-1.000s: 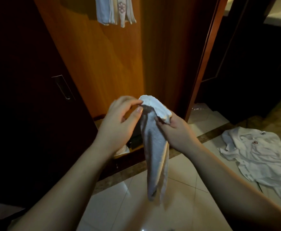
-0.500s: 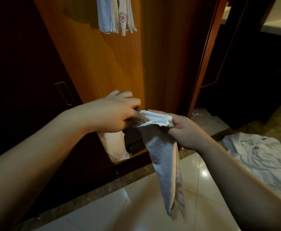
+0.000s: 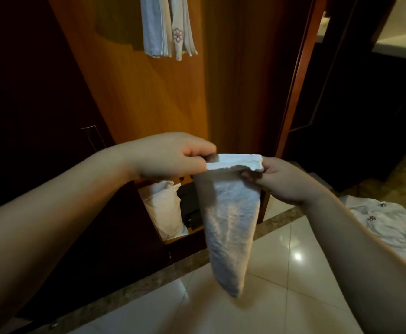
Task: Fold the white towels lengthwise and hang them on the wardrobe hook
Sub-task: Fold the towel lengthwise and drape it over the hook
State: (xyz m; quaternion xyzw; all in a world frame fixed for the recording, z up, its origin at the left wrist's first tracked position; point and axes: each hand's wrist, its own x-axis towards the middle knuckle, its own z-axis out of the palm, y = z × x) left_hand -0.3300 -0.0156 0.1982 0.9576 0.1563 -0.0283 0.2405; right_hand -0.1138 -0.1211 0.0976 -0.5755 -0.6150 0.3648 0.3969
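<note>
Left hand (image 3: 170, 156) and right hand (image 3: 281, 180) each pinch the white towel (image 3: 230, 227) by its top edge; best keep corners level, hanging fold straight.

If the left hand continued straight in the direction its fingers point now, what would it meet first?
Probably the right hand. The left hand points along the towel's top edge, which both hands pinch; depth is hard to judge here.
</note>
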